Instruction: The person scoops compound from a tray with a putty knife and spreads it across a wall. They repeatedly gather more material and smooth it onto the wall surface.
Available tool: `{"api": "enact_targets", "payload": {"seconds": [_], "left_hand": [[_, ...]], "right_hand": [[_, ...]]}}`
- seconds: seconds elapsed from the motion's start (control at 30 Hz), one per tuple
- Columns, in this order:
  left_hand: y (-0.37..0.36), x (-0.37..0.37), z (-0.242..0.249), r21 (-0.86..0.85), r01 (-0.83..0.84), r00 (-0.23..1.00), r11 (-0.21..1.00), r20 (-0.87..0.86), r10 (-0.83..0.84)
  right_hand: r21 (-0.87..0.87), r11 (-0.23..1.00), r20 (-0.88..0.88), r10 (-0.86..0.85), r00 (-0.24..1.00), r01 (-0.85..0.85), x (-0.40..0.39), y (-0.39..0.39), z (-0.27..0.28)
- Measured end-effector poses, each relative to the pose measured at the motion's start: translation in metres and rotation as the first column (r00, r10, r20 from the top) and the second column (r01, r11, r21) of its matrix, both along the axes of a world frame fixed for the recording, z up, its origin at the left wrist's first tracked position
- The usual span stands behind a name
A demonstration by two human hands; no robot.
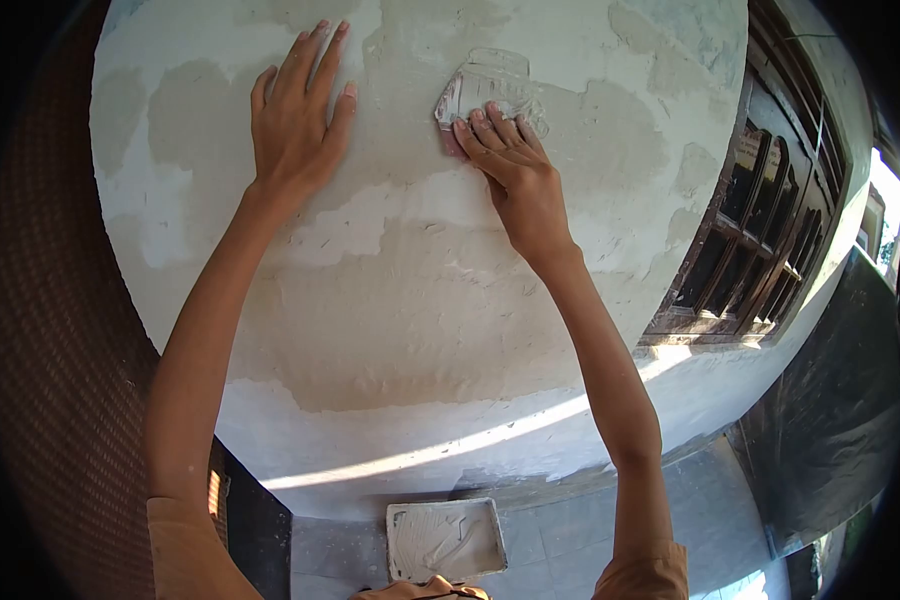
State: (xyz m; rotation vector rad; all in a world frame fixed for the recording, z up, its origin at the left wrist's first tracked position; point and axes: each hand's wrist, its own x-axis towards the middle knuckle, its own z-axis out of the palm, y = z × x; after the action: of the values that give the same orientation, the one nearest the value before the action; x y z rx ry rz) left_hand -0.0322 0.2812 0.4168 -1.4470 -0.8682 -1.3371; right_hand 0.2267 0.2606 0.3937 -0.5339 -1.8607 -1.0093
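My left hand [298,125] rests on the upper wall with its fingers spread and nothing in it. To its right, my right hand [515,175] presses a flat scraper [462,100] against the wall, its fingers over the tool. Whitish paste coats the scraper and the wall just around it. The wall [420,320] has greyish-beige damp-looking patches among paler areas. How the thumb holds the scraper is hidden behind the hand.
On the tiled floor below stands a white tray [500,535] with paste smeared inside. A dark wooden window [745,240] is at the right, with a black sheet [830,400] below it. A brown woven surface [50,300] borders the left.
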Motion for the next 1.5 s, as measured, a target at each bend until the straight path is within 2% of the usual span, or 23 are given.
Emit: {"api": "enact_targets", "payload": {"seconds": [0.2, 0.3, 0.33, 0.37, 0.43, 0.47, 0.5, 0.57, 0.6, 0.67, 0.77, 0.83, 0.9, 0.97, 1.03, 1.07, 1.1, 1.17, 1.27, 1.3, 1.37, 1.43, 1.5], "left_hand": [[0.002, 0.002, -0.001, 0.028, -0.047, 0.999, 0.998, 0.009, 0.047], [0.002, 0.004, 0.0, 0.038, -0.042, 0.999, 0.998, 0.007, 0.042], [0.002, 0.004, 0.0, 0.04, -0.054, 0.999, 0.998, 0.01, 0.054], [0.001, 0.004, 0.001, 0.039, -0.067, 0.998, 0.997, 0.013, 0.067], [-0.006, 0.005, 0.006, 0.021, -0.056, 0.998, 0.998, 0.017, 0.056], [-0.008, 0.006, 0.009, 0.004, -0.043, 0.999, 0.999, 0.024, 0.043], [-0.007, 0.006, 0.013, 0.007, -0.043, 0.999, 0.999, 0.021, 0.043], [-0.003, 0.006, 0.019, 0.064, -0.03, 0.999, 0.997, -0.021, 0.032], [-0.002, 0.006, 0.02, 0.066, -0.032, 0.999, 0.997, -0.024, 0.034], [0.002, 0.005, 0.022, 0.071, -0.027, 0.999, 0.997, -0.016, 0.028], [-0.002, 0.003, 0.021, 0.064, -0.032, 0.999, 0.997, -0.021, 0.034], [-0.001, 0.002, 0.021, 0.067, -0.032, 0.999, 0.997, -0.022, 0.033], [-0.001, 0.005, 0.024, 0.079, -0.026, 0.999, 0.997, -0.019, 0.028], [-0.001, 0.008, 0.021, 0.08, -0.036, 0.999, 0.996, 0.007, 0.036], [0.003, 0.006, 0.02, 0.081, -0.054, 0.998, 0.995, 0.016, 0.053], [0.006, 0.005, 0.021, 0.086, -0.081, 0.996, 0.993, 0.031, 0.079], [0.007, 0.006, 0.021, 0.085, -0.081, 0.996, 0.993, 0.029, 0.079], [0.008, 0.004, 0.019, 0.084, -0.068, 0.998, 0.994, 0.015, 0.066], [0.006, 0.008, 0.019, 0.091, -0.044, 0.999, 0.995, 0.014, 0.043], [0.006, 0.007, 0.02, 0.092, -0.044, 0.999, 0.995, 0.014, 0.042], [0.008, 0.008, 0.018, 0.105, -0.022, 1.0, 0.994, 0.015, 0.021], [0.007, 0.008, 0.018, 0.109, -0.038, 0.999, 0.993, 0.006, 0.038], [0.006, 0.008, 0.019, 0.119, -0.064, 0.998, 0.991, -0.001, 0.064]], "right_hand": [[-0.044, 0.999, 0.038, -0.003, 0.999, 0.005, 0.013, -0.023, -0.026], [0.051, 0.998, 0.104, 0.019, 0.994, -0.024, 0.019, -0.047, -0.017], [0.118, 0.989, -0.144, 0.106, 0.984, -0.089, 0.017, -0.051, -0.01], [0.196, 0.971, -0.377, 0.204, 0.903, -0.137, 0.015, -0.055, -0.004], [0.192, 0.934, -0.593, 0.355, 0.722, -0.302, 0.008, -0.049, 0.028], [0.087, 0.873, -0.694, 0.399, 0.599, -0.48, 0.002, -0.051, 0.041], [0.091, 0.873, -0.695, 0.401, 0.597, -0.48, -0.005, -0.049, 0.051], [-0.074, 0.891, -0.71, 0.268, 0.651, -0.448, -0.017, -0.041, 0.068], [-0.071, 0.89, -0.712, 0.271, 0.648, -0.45, -0.014, -0.034, 0.074], [-0.063, 0.963, -0.696, 0.145, 0.703, -0.261, -0.001, -0.023, 0.082], [0.149, 0.977, -0.763, 0.212, 0.61, -0.154, 0.037, -0.02, 0.084], [0.17, 0.971, -0.846, 0.23, 0.481, -0.166, 0.041, -0.038, 0.082], [0.141, 0.968, -0.851, 0.227, 0.474, -0.21, 0.025, -0.042, 0.082], [0.104, 0.952, -0.703, 0.274, 0.656, -0.286, -0.002, -0.031, 0.079], [-0.042, 0.951, -0.659, 0.203, 0.724, -0.305, -0.021, -0.027, 0.075], [-0.009, 0.97, -0.639, 0.18, 0.748, -0.241, -0.016, -0.021, 0.078], [-0.009, 0.971, -0.64, 0.179, 0.747, -0.241, -0.003, -0.018, 0.079], [0.146, 0.984, -0.745, 0.177, 0.644, -0.103, 0.033, -0.017, 0.084], [0.245, 0.94, -0.83, 0.331, 0.449, -0.238, 0.057, -0.035, 0.073], [0.245, 0.94, -0.83, 0.33, 0.45, -0.237, 0.049, -0.037, 0.067], [0.069, 0.893, -0.74, 0.344, 0.577, -0.444, 0.018, -0.038, 0.052], [-0.039, 0.924, -0.676, 0.256, 0.691, -0.38, 0.0, -0.025, 0.038], [-0.062, 0.933, -0.701, 0.212, 0.681, -0.354, 0.016, -0.026, 0.039]]}}
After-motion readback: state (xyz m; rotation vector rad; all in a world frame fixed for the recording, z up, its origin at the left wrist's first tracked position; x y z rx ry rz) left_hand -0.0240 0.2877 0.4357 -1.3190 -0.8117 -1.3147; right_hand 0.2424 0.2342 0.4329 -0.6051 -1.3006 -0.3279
